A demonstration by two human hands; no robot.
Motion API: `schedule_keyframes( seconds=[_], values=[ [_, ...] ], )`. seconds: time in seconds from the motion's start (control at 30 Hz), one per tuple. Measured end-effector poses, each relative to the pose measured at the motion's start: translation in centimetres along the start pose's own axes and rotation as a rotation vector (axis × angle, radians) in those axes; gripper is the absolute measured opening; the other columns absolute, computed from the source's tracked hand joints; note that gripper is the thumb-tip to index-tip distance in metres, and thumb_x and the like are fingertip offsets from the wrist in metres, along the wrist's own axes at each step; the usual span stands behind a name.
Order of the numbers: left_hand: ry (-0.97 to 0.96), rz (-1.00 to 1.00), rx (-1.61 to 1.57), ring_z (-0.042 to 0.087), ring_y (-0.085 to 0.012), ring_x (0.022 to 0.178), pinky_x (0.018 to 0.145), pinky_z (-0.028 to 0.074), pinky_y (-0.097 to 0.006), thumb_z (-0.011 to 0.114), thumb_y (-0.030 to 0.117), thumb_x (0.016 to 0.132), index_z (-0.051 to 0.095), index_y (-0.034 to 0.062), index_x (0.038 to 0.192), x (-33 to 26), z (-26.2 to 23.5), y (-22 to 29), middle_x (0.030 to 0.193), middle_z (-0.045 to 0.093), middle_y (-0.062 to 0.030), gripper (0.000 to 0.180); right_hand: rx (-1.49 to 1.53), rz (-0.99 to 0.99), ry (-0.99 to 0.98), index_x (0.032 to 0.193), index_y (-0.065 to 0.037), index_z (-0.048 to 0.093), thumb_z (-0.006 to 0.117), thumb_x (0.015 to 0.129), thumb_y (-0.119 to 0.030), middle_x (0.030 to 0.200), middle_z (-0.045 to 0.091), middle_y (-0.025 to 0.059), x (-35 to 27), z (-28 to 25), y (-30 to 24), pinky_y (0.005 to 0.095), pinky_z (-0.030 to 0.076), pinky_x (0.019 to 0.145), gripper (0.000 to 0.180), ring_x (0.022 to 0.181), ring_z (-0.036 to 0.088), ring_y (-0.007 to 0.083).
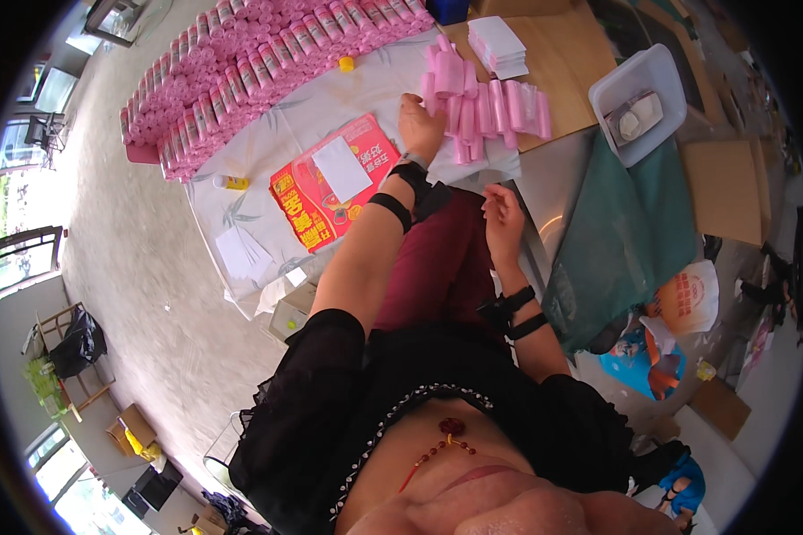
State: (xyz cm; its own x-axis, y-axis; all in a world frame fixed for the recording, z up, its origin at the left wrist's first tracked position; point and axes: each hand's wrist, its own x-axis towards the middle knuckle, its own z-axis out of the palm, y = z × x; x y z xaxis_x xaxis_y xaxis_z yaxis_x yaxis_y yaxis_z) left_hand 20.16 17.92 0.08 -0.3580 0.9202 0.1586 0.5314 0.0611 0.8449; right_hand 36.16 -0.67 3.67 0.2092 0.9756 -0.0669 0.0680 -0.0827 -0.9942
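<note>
Left hand (pixel 419 125) reaches out, fingers curled onto the near end of the loose pink rolls (pixel 486 102) on the surface (pixel 366 98); taking one roll at a time seems best. Right hand (pixel 502 218) hangs half-open, empty, above the lap. Stacked rolls (pixel 259 62), a red box (pixel 335 183) and a tub (pixel 642 98) lie around; concrete floor (pixel 143 259) beyond.

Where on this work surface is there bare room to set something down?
Bare cloth lies between the stacked pink rolls and the red printed sheet. Bare cardboard shows between the white label stack and the white tub. It is crowded by the left hand, at the loose pink rolls.
</note>
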Motion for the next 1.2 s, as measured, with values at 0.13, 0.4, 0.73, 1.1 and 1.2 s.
schedule_keyframes(
  seconds=[0.13,0.4,0.73,1.1,1.2],
  values=[
    [-0.136,-0.284,-0.363,0.068,-0.0332,0.085,0.08,0.056,-0.043,0.078,0.02,0.078,0.06,-0.0023,0.11,0.9,-3.7,-1.9,0.093,0.069,-0.0165,0.043,0.02,-0.046,-0.001,0.119,-0.001,0.063,0.057,0.099,-0.001,0.106,0.068,0.0055,0.6,-0.5,0.3,0.0233,0.051,0.082,0.021,0.093,0.064,0.0111],
    [-0.592,-0.576,-1.148,0.068,-0.0186,0.09,0.084,0.058,-0.035,0.067,0.01,0.096,0.066,0.0012,0.11,-4.9,-17.1,0.2,0.102,0.067,-0.0056,0.017,-0.156,-0.433,0.021,0.124,-0.003,0.064,0.065,0.099,-0.012,0.11,0.07,0.0094,4.3,-0.5,-5.1,0.0321,0.053,0.086,0.027,0.098,0.066,0.0198],
    [-0.859,-0.366,-0.888,0.066,-0.0145,0.099,0.09,0.055,-0.03,0.07,0.01,0.095,0.066,-0.0016,0.119,-9.9,-26.3,3.1,0.11,0.069,-0.0065,0.027,-0.488,-0.431,-1.116,0.128,-0.004,0.067,0.078,0.088,-0.024,0.114,0.073,0.0107,4.1,3.4,-18.2,0.0341,0.052,0.092,0.046,0.102,0.07,0.0204],
    [-1.126,0.26,-0.027,0.062,-0.0145,0.103,0.091,0.049,-0.029,0.064,0.02,0.102,0.054,-0.0018,0.138,-10.7,-28.4,7.1,0.113,0.069,-0.0094,0.043,-0.57,-0.631,-1.023,0.122,-0.001,0.059,0.069,0.091,-0.019,0.105,0.069,0.0244,-1.4,4.0,-15.6,0.0479,0.053,0.084,0.037,0.099,0.067,0.0416],
    [-1.292,0.161,-0.142,0.056,-0.0092,0.094,0.084,0.048,-0.027,0.062,0.02,0.103,0.054,-0.0029,0.137,-10.6,-27.6,6.8,0.105,0.068,-0.004,0.042,-0.675,-0.686,-1.011,0.109,0.001,0.053,0.071,0.091,-0.027,0.094,0.068,0.0245,-2.7,2.7,-16.8,0.054,0.05,0.076,0.038,0.09,0.065,0.0455]
  ],
)
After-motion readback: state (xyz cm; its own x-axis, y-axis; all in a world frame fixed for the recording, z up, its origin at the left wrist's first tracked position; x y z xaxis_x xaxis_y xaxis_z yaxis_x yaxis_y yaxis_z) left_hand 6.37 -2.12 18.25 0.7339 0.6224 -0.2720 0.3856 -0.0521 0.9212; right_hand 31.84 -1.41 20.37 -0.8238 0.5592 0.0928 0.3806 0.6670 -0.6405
